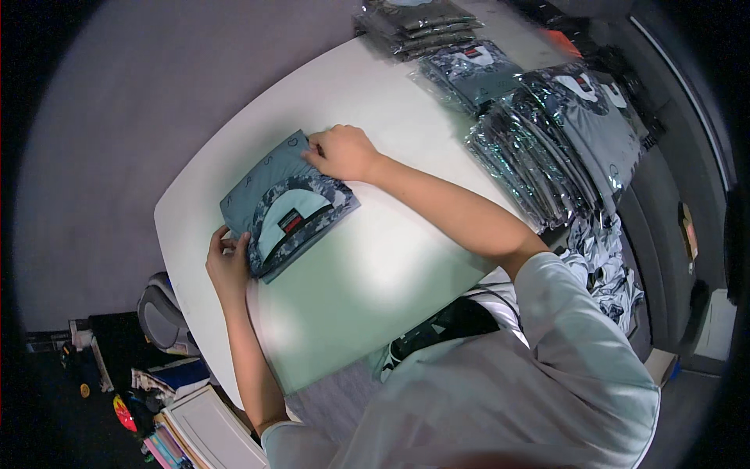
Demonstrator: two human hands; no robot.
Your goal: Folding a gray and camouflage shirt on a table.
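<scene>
A folded grey-blue T-shirt (254, 184) lies flat on the white table, its camouflage-pattern collar band turned toward my body. Inside the neck opening a pale lining and a small black and red label show. My left hand (227, 264) holds the shirt's left edge, thumb on top and fingers curled at the side. At the far right corner my right hand (342, 153) grips the opposite edge, with its fingertips bent over the fabric. Whatever lies under the shirt is hidden.
The white table (406, 117) has a pale green area (351, 313) near me. Stacks of bagged shirts (539, 156) stand on the right, with another bagged pile (418, 27) beyond. Loose grey fabric (598, 266) hangs at the right. Left of the table are a grey chair (162, 313) and a white cabinet (215, 430).
</scene>
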